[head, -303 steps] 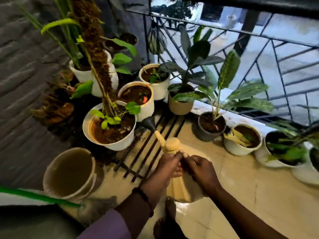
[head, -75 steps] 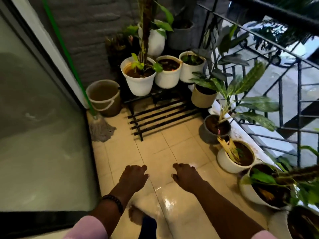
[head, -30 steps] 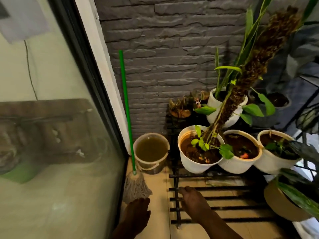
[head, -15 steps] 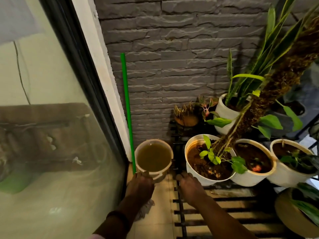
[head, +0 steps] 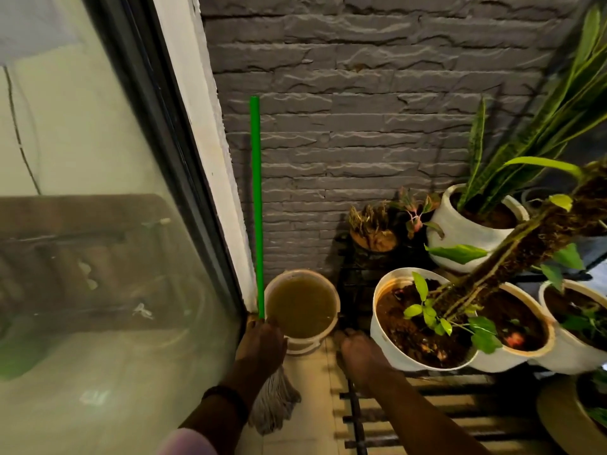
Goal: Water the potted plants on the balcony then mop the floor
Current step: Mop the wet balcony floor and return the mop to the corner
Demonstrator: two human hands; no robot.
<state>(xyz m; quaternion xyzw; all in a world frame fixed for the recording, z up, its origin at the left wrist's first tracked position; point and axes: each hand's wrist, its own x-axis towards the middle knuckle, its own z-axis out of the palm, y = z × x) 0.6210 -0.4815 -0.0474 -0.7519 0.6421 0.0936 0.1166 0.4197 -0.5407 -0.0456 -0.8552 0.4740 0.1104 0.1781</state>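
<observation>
Both hands were recorded low in the frame, centre. Left hand [head: 261, 339] was seen at the near-left rim of the bucket [head: 331, 326], at the base of the mop handle [head: 255, 198]; its fingers were turned away from the camera, so it could not be told whether they were wrapped round the handle, laid on the rim, or closed at all. A dark band was noted on that wrist. Right hand [head: 361, 351] was seen just right of the bucket, over the near corner of the black slatted rack [head: 358, 421], knuckles up and fingers bent downward; no held object was visible, and its grip could not be determined.

Bucket was observed at lower centre, against the grey brick wall [head: 361, 126], filled with murky brown water. Green mop handle was observed upright at centre-left, leaning in the corner between wall and white door frame [head: 203, 159]. Mop head [head: 276, 407], grey strands, was seen on the tiled floor below the left hand.

Potted plants were noted at right: a white pot [head: 394, 349] with a mossy pole, just beside the right hand, and further white pots behind it and to the right edge.
</observation>
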